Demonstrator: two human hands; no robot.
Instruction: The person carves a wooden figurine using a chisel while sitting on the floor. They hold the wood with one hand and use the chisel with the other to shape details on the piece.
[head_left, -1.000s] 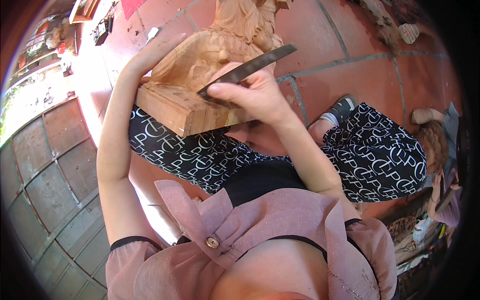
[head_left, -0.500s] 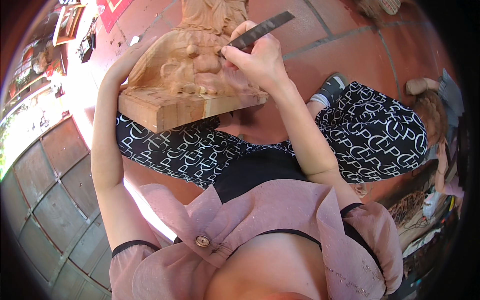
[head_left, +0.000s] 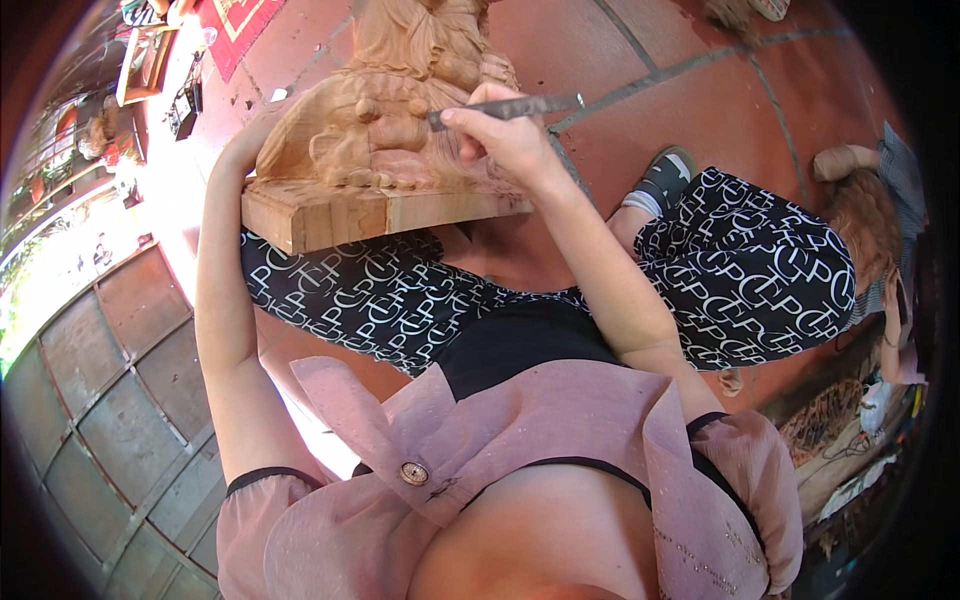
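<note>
A pale brown wooden carving (head_left: 400, 140), with draped folds and round knobs, lies tilted across my lap on its thick squared base (head_left: 340, 212). My left hand (head_left: 262, 135) curves round its left edge and holds it; the fingertips are hidden behind the wood. My right hand (head_left: 505, 135) is closed in a pinch round a thin dark flat strip (head_left: 535, 105), whose kind I cannot make out. The strip's left end is at the carved surface, beside a round knob (head_left: 417, 107). Its other end sticks out to the right past my fingers.
Red floor tiles (head_left: 690, 95) lie beyond the carving. My patterned trouser leg (head_left: 750, 270) and sandalled foot (head_left: 665, 180) are at the right. Another person (head_left: 870, 225) is close by at the right edge. A framed object (head_left: 145, 65) stands far left, near a red mat (head_left: 240, 25).
My right hand has moved slightly down with the strip, which has swung from a steep slant to nearly level and turned more edge-on. My left hand still holds the carving.
</note>
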